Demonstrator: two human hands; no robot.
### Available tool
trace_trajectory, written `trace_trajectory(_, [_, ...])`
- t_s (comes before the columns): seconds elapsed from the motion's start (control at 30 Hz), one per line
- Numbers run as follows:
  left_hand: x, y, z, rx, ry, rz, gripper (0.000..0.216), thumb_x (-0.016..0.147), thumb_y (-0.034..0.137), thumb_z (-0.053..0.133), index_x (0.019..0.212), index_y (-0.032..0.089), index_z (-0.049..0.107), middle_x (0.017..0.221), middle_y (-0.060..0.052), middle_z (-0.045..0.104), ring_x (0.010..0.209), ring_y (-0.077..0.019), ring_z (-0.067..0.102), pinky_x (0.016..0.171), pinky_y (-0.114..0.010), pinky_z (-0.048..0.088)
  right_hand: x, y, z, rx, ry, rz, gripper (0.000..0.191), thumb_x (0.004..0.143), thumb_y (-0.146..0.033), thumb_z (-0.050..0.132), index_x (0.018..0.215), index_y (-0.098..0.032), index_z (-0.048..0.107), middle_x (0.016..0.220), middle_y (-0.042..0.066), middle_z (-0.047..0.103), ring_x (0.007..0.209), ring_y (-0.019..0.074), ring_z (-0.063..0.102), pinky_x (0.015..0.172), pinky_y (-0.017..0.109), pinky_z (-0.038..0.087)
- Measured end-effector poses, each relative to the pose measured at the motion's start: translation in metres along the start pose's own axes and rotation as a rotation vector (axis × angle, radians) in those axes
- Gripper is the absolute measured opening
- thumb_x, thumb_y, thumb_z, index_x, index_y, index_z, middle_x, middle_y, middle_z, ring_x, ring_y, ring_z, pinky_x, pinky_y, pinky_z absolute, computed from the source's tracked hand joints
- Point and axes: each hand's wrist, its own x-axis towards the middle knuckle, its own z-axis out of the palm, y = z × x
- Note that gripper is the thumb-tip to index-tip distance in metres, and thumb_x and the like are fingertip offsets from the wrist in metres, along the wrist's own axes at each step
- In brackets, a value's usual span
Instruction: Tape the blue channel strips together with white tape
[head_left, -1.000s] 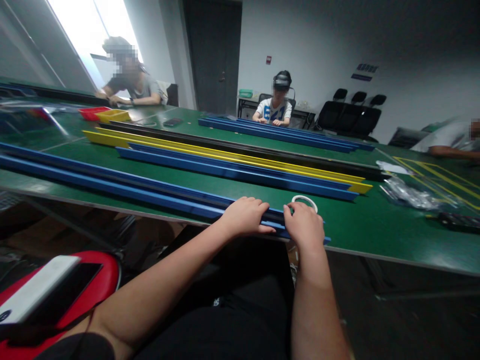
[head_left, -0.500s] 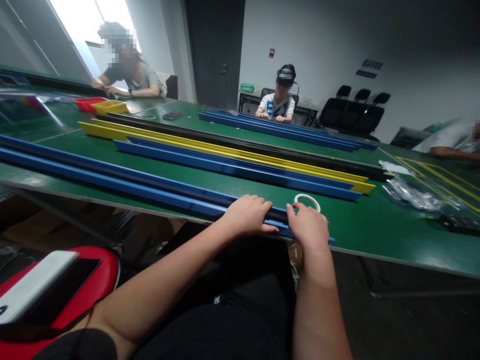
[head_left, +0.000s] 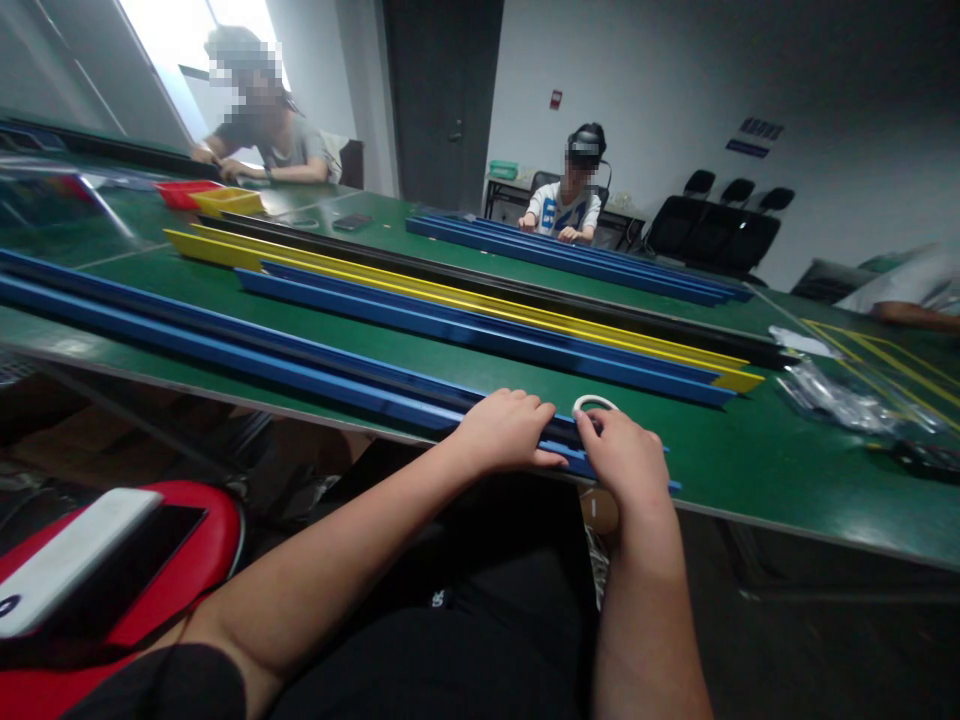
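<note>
Blue rail, near edge of green surface: left hand palm-down, fingers and thumb clasped over its right end. White ring just beyond: right hand curled, fingertips at its near rim, grip not discernible

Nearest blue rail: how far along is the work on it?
Done: nothing visibly finished. The nearest blue rail lies along the table edge and looks bare. In hand: the left hand clasps over its near end, and the right hand sits beside it, fingertips at the white tape ring. Left: seemingly its whole length, plus the second blue rail, yellow rail and black rail, untouched further out.
</note>
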Motion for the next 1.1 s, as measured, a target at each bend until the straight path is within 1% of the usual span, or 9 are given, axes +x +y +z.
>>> trace_trajectory(0.2, [0.000, 0.001, -0.001, 0.006, 0.008, -0.010, 0.065, 0.079, 0.077, 0.052, 0.105, 0.019, 0.062, 0.095, -0.009, 0.068, 0.093, -0.0289, 0.064, 0.082, -0.039, 0.045, 0.002, 0.001, 0.002, -0.005, -0.002, -0.001, 0.057, 0.096, -0.062, 0.025, 0.110, -0.031, 0.070, 0.105, 0.008, 0.072, 0.096, 0.0285, 0.065, 0.080, 0.040, 0.040])
trace_trajectory(0.3, [0.000, 0.001, -0.002, 0.002, -0.002, -0.008, 0.064, 0.079, 0.076, 0.053, 0.105, 0.019, 0.062, 0.096, -0.009, 0.068, 0.094, -0.0288, 0.064, 0.082, -0.038, 0.045, 0.003, 0.002, 0.002, 0.008, 0.000, 0.012, 0.056, 0.097, -0.060, 0.025, 0.110, -0.030, 0.071, 0.101, 0.009, 0.073, 0.095, 0.0286, 0.065, 0.079, 0.040, 0.040])
trace_trajectory(0.43, [0.000, 0.001, -0.002, -0.001, -0.002, -0.008, 0.064, 0.080, 0.076, 0.052, 0.106, 0.019, 0.062, 0.096, -0.010, 0.068, 0.095, -0.0288, 0.063, 0.083, -0.038, 0.044, 0.004, 0.002, 0.004, 0.010, 0.009, 0.020, 0.057, 0.096, -0.060, 0.026, 0.104, -0.028, 0.072, 0.096, 0.011, 0.073, 0.093, 0.0298, 0.065, 0.077, 0.040, 0.039])
trace_trajectory(0.63, [0.000, 0.000, -0.001, -0.003, -0.012, -0.006, 0.064, 0.080, 0.075, 0.052, 0.107, 0.018, 0.062, 0.097, -0.011, 0.068, 0.095, -0.0291, 0.063, 0.083, -0.039, 0.044, 0.005, 0.005, 0.007, -0.004, 0.048, -0.023, 0.058, 0.096, -0.060, 0.027, 0.096, -0.026, 0.074, 0.099, 0.015, 0.071, 0.094, 0.0325, 0.062, 0.074, 0.041, 0.039])
trace_trajectory(0.77, [0.000, 0.000, -0.001, -0.006, -0.003, -0.002, 0.064, 0.080, 0.076, 0.052, 0.105, 0.018, 0.062, 0.096, -0.010, 0.068, 0.095, -0.0291, 0.063, 0.083, -0.039, 0.044, 0.007, 0.008, 0.011, 0.006, 0.093, -0.020, 0.054, 0.095, -0.059, 0.031, 0.090, -0.023, 0.072, 0.099, 0.016, 0.069, 0.093, 0.0321, 0.060, 0.073, 0.040, 0.038])
trace_trajectory(0.87, [-0.001, 0.000, -0.001, -0.004, 0.002, 0.001, 0.064, 0.080, 0.076, 0.051, 0.104, 0.018, 0.062, 0.095, -0.010, 0.068, 0.094, -0.0291, 0.064, 0.083, -0.039, 0.045, 0.008, 0.011, 0.014, 0.048, 0.139, -0.015, 0.047, 0.096, -0.055, 0.034, 0.090, -0.022, 0.068, 0.096, 0.015, 0.068, 0.090, 0.0301, 0.059, 0.072, 0.039, 0.037])
trace_trajectory(1.0, [0.000, 0.000, 0.000, -0.003, 0.005, -0.009, 0.064, 0.080, 0.076, 0.052, 0.106, 0.018, 0.061, 0.096, -0.010, 0.068, 0.095, -0.0288, 0.064, 0.084, -0.039, 0.045, 0.006, 0.017, 0.014, 0.205, 0.182, -0.126, 0.037, 0.097, -0.050, 0.036, 0.091, -0.024, 0.062, 0.093, 0.009, 0.067, 0.090, 0.0251, 0.058, 0.074, 0.035, 0.038])
trace_trajectory(1.1, [0.000, 0.000, 0.001, -0.005, 0.008, -0.008, 0.063, 0.079, 0.076, 0.053, 0.106, 0.019, 0.061, 0.098, -0.010, 0.068, 0.096, -0.0289, 0.064, 0.084, -0.039, 0.044, 0.005, 0.020, 0.013, 0.317, 0.183, -0.156, 0.036, 0.097, -0.051, 0.038, 0.089, -0.025, 0.061, 0.090, 0.006, 0.067, 0.087, 0.0226, 0.058, 0.073, 0.032, 0.039])
